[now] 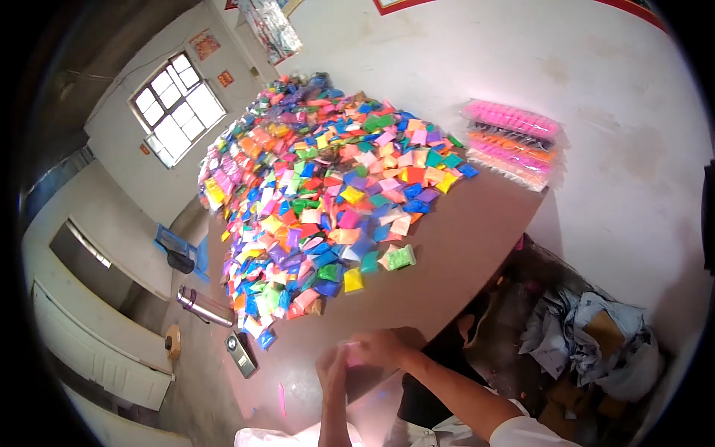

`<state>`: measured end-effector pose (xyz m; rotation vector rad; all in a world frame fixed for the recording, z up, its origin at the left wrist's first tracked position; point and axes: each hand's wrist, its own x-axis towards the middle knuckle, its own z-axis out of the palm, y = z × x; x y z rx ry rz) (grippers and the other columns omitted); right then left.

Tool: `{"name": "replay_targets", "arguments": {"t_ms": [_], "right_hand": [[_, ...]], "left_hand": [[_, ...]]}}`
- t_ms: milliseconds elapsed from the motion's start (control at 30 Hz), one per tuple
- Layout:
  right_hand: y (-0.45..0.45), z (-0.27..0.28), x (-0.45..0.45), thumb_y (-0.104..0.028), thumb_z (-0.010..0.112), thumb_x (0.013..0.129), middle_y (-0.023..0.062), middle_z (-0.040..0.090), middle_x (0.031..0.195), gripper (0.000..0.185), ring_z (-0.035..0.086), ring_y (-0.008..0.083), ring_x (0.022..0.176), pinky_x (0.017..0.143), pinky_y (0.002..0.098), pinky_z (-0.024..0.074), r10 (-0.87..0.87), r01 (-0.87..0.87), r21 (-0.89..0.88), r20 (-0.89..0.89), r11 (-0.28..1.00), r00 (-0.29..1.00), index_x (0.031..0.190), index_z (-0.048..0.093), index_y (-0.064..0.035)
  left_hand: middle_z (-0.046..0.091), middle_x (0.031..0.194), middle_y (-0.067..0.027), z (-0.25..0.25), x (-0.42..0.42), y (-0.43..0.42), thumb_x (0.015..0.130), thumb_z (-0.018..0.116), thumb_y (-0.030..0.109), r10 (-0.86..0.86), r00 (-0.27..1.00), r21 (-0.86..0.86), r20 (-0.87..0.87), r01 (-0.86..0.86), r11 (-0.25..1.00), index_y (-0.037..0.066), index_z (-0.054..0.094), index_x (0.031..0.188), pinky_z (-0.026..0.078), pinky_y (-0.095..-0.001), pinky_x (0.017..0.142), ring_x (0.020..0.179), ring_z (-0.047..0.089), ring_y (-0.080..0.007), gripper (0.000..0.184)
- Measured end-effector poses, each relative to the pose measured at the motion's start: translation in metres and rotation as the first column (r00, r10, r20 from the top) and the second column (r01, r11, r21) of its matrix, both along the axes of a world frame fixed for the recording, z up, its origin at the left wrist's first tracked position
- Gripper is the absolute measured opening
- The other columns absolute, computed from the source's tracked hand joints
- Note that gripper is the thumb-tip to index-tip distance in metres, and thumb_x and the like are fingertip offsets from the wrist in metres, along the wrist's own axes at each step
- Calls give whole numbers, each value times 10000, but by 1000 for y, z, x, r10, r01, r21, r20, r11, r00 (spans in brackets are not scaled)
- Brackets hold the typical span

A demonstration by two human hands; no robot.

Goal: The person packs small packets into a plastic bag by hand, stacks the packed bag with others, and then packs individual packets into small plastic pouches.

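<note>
Close together above the near part of the brown table, my left hand and my right hand both have their fingers closed on a small pink soft-looking piece. Fingers and blur hide most of it, so its exact kind cannot be made out. A thin pink strip lies on the tabletop, left of my left hand. Beyond my hands spreads a large heap of small colourful packets. A yellow packet and a light green packet lie at its near edge.
A dark phone and a steel thermos are by the table's left edge. Stacked bags of pink and orange pieces stand against the wall at the far right corner. Crumpled plastic bags and cardboard fill the floor at right.
</note>
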<state>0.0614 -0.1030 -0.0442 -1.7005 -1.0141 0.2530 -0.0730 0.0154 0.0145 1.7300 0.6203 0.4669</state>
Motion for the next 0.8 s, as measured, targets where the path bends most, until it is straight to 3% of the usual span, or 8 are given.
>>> {"name": "replay_targets", "arguments": {"t_ms": [67,200,400,467,500,567,667,800], "right_hand": [[-3,8,-2,-240,695,951,149,759,1020,259,733,323,967,864,415,570,1,-1,14,4,1000,1000,1156,775,-104],[-9,23,-6,-266,732,937,133,750,959,249,735,298,908,823,408,576,18,-18,17,-7,1000,1000,1112,770,-93],[-22,48,-7,-324,671,987,185,753,1022,320,721,361,887,829,465,560,71,-79,-51,-135,996,988,1118,713,-35],[-22,50,-6,-325,668,986,203,740,1049,316,706,384,947,866,453,550,12,-26,-38,-341,999,940,1094,715,-31],[-19,43,-4,-325,668,986,203,740,1049,316,706,384,947,866,453,550,19,-35,-41,-333,999,943,1094,715,-31],[-10,25,-3,-257,726,1006,86,707,813,219,684,166,757,710,358,549,-41,60,126,-153,990,987,972,714,-40],[-14,44,-7,-277,720,1018,88,711,812,232,678,175,738,712,352,547,-65,68,137,-27,988,997,1013,731,-45],[-15,52,-9,-282,714,1023,90,712,816,234,677,192,740,719,351,546,-4,10,107,-55,994,998,1071,746,-55]], "left_hand": [[603,782,83,-6,0,-2,1040,729,196,77,991,-114,105,-65,991,67,739,931,370,-227,639,702,489,-30,169],[629,794,76,-26,-3,7,1041,728,178,124,981,-138,146,-104,985,77,731,917,386,-221,648,706,510,-28,160],[727,933,12,-9,-3,-7,1059,703,213,66,991,-61,114,-60,996,36,761,1060,490,-242,741,825,628,-62,187],[750,1009,-19,13,-1,-25,1059,694,232,-50,998,-84,24,52,995,-7,758,1173,520,-263,813,906,658,-91,272],[757,1042,-37,12,-1,-22,1050,697,236,-85,995,-5,48,85,996,-28,745,1229,528,-268,844,942,670,-106,323],[758,1032,-30,11,-2,-19,1047,698,226,-70,996,-45,55,72,996,-22,752,1217,527,-262,834,929,669,-100,305],[754,1006,-11,-8,-5,-6,1042,706,214,-47,997,-69,56,51,996,-14,763,1189,520,-250,807,900,662,-87,278],[737,960,24,5,-3,-16,1035,719,194,6,987,-104,158,11,995,-10,774,1147,493,-233,755,848,632,-66,239]]}}
